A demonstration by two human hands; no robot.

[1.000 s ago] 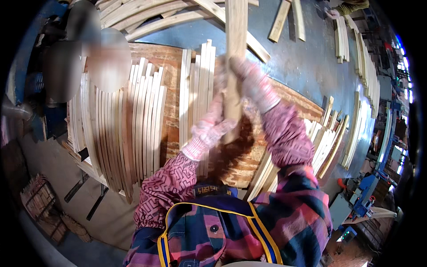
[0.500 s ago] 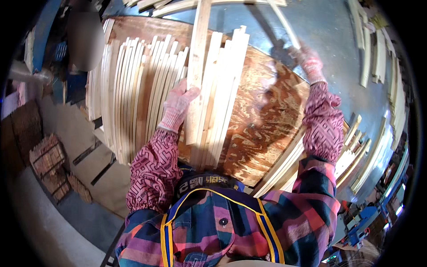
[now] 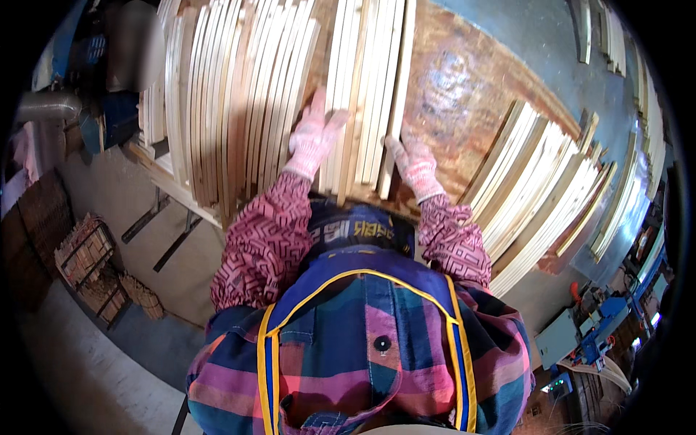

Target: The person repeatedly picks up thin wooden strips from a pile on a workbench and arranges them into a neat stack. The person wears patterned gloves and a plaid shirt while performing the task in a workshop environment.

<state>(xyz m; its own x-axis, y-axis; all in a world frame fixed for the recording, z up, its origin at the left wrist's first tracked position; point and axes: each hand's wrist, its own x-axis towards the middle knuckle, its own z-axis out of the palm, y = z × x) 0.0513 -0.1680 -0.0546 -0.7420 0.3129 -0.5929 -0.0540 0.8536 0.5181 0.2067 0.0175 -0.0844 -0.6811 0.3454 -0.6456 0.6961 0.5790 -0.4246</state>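
In the head view a group of long pale wooden strips (image 3: pixel 360 101) lies side by side in the middle of the plywood board (image 3: pixel 453 94), running away from me. My left hand (image 3: pixel 313 138), in a pinkish-white glove, rests at the group's left edge with its fingers stretched and apart. At the right edge is my right hand (image 3: pixel 413 163), gloved alike, its fingers loosely spread and its thumb side touching the outermost strip (image 3: pixel 399 94). The group lies between the two hands; neither one is wrapped round a strip.
A wider row of wooden strips (image 3: pixel 250 94) lies to the left, its strips close together. More strips (image 3: pixel 533 188) are stacked at the right, beside a blue-grey metal surface (image 3: pixel 500 36). Bundled wood pieces (image 3: pixel 87 250) stand on the floor at lower left. Blue machinery (image 3: pixel 591 330) is at lower right.
My right hand has come in from the far right, where it held a strip, to the middle group. The left hand has let go of a raised strip. My view has shifted.
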